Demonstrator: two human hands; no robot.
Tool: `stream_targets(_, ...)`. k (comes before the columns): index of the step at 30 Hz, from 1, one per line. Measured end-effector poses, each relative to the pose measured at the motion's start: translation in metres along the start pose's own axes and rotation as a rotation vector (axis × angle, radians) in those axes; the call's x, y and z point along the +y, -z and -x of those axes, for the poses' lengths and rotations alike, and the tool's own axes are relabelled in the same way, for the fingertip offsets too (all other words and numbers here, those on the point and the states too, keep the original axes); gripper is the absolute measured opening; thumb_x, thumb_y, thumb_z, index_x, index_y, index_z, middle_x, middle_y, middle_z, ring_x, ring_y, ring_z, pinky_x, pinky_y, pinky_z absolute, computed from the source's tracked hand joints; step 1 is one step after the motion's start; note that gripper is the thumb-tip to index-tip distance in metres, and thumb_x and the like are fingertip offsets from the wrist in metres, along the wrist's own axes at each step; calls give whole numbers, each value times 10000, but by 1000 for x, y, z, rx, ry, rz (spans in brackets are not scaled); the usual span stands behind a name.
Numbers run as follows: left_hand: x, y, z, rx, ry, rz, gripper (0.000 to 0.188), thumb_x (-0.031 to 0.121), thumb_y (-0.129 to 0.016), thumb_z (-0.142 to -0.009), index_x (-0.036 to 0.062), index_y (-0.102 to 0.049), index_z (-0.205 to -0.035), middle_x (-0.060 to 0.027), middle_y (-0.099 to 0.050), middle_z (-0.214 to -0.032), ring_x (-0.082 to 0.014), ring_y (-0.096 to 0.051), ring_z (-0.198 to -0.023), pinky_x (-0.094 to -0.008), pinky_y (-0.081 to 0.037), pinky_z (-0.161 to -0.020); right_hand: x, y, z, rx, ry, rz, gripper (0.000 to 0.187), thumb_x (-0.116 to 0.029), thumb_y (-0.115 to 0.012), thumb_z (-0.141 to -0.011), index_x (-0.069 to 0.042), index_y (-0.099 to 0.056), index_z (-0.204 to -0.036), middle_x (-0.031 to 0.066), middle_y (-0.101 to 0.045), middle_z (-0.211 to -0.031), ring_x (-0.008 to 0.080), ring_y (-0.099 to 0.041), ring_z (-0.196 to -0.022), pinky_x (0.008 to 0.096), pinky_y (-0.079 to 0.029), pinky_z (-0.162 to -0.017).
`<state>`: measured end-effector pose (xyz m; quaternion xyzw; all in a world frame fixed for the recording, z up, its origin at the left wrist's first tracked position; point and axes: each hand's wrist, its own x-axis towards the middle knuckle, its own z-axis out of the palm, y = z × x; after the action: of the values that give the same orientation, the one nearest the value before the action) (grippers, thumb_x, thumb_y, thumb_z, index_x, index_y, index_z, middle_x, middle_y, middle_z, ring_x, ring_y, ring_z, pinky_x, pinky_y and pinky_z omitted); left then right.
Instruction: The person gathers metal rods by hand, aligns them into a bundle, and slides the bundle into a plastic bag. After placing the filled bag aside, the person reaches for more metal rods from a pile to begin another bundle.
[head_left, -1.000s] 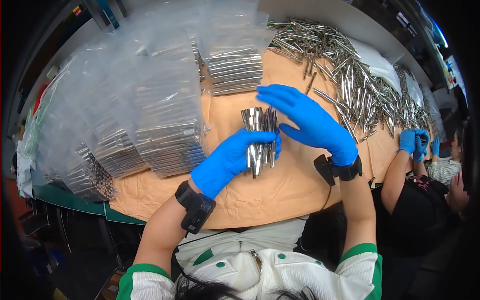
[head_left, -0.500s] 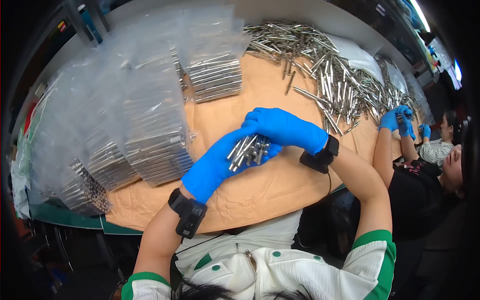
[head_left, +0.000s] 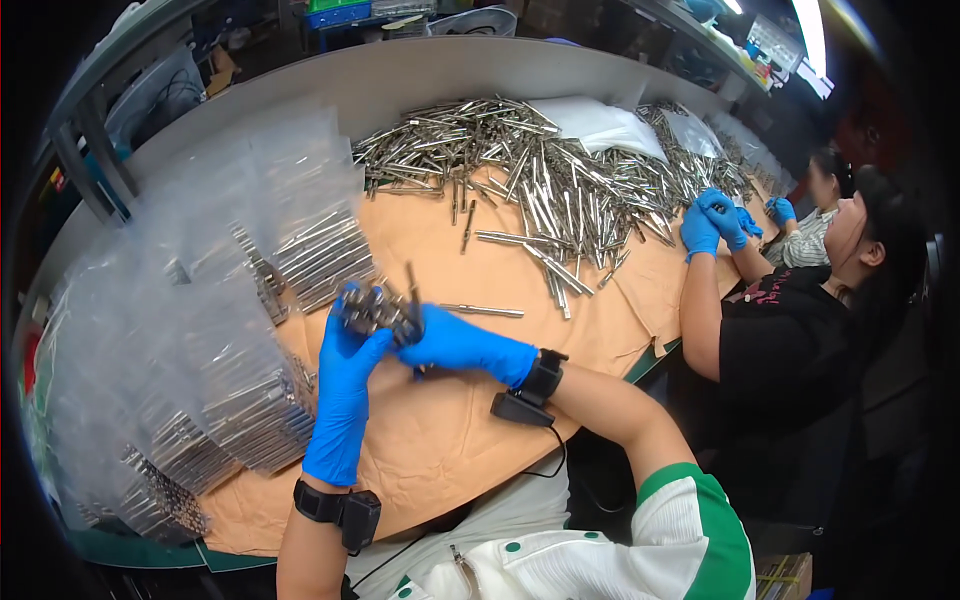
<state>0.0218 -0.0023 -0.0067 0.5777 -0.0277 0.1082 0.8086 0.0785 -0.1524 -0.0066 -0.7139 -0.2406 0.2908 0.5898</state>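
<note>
My left hand (head_left: pixel 345 390), in a blue glove, is closed around a bundle of slim silver metal rods (head_left: pixel 372 308), their ends facing up. Against the right side of the bundle is my right hand (head_left: pixel 450 342), also gloved; its fingers are closed and partly blurred. One rod (head_left: pixel 412 285) sticks up at a tilt by its fingertips, and a rod end shows below them. Just beyond my right hand a single rod (head_left: pixel 485 311) lies on the brown paper (head_left: pixel 430 430).
Clear plastic bags (head_left: pixel 250 395) packed with rods crowd the left side. A large heap of loose rods (head_left: pixel 570 190) spreads along the back, white plastic bags (head_left: pixel 600 127) on it. A low grey wall (head_left: pixel 420 72) edges the table. At right, a co-worker (head_left: pixel 790 310) in blue gloves works.
Both hands have moved left in the view with the bundle, which now stands more upright. My left forearm is steeper. The view has swung, showing more beyond the table's back.
</note>
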Motion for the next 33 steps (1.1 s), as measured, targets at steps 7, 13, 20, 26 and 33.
stream_targets(7, 19, 1, 4, -162, 236, 340, 546, 34, -597, -743, -10, -378, -1241, -205, -521, -1143, -282, -570, -965, -373, -482, -831, -3, -13, 18, -489, -154, -577, 342, -47, -617, -721, -12, -516, -1046, 74, -560, -825, 110, -546, -617, 205, -436, -427)
stream_targets(13, 16, 3, 5, -153, 296, 400, 557, 98, -622, -732, -6, -374, -1220, -167, -562, -1007, -280, -584, -872, -400, -482, -829, -4, -21, 18, -646, -281, -827, 320, -73, -602, -749, -19, -504, -1049, 65, -548, -813, 102, -527, -595, 181, -370, -382)
stream_targets(20, 25, -6, 10, -245, 203, 318, 503, 91, -632, -719, 6, -413, -1164, -93, -571, -855, -226, -589, -799, -380, -500, -776, -10, -18, 23, -684, -298, -748, 285, -89, -618, -742, -35, -512, -1001, 46, -537, -753, 92, -513, -584, 177, -343, -371)
stream_targets(26, 42, -6, 18, -145, 265, 79, 369, 14, -662, -681, 41, -496, -1009, -45, -572, -856, -159, -587, -820, -299, -508, -749, -19, -23, 14, -400, 65, -182, 454, -92, -661, -687, -64, -478, -1102, 65, -569, -748, 140, -553, -613, 229, -435, -462)
stream_targets(33, 48, -15, 28, -397, 93, -221, 346, -5, -704, -650, 62, -518, -933, -31, -567, -848, -108, -546, -803, -246, -463, -732, -12, -14, 17, -207, 501, 274, 725, -147, -720, -625, -121, -354, -1250, 102, -623, -939, 273, -616, -836, 340, -487, -736)
